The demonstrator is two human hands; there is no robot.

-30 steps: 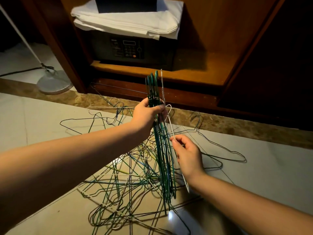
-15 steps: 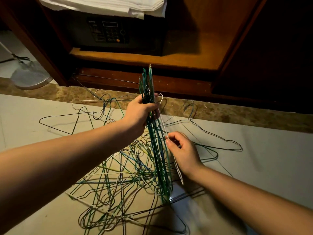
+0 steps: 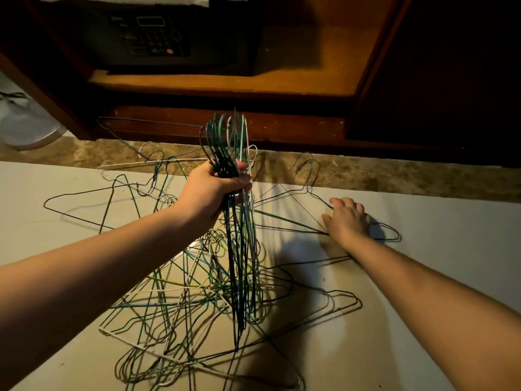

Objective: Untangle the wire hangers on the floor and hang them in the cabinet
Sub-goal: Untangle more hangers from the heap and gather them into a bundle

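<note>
On the left, a single dark hanger (image 3: 84, 197) lies flat near the floor's (image 3: 439, 227) far left edge, its long side running left to right. The left forearm rises from the lower left corner towards the middle, and the left hand (image 3: 210, 193) is clenched round a bundle of green and white hangers (image 3: 239, 249) just below their hooks, thumb wrapped across the front. The bundle stands almost upright: hooks up, towards the cabinet (image 3: 225, 83), lower ends dropping into the tangle of hangers (image 3: 174, 306) spread over the middle and near part of the floor. The right arm reaches in from the lower right corner, nearly straight. The right hand (image 3: 348, 218) lies palm down with fingers stretched out and relaxed, resting on a dark floor hanger (image 3: 397, 235) near the far edge, right of the bundle. That hanger lies flat, long axis left to right, its hook turned towards the cabinet. Inside the cabinet, on the shelf, sits a dark safe (image 3: 152, 35).
</note>
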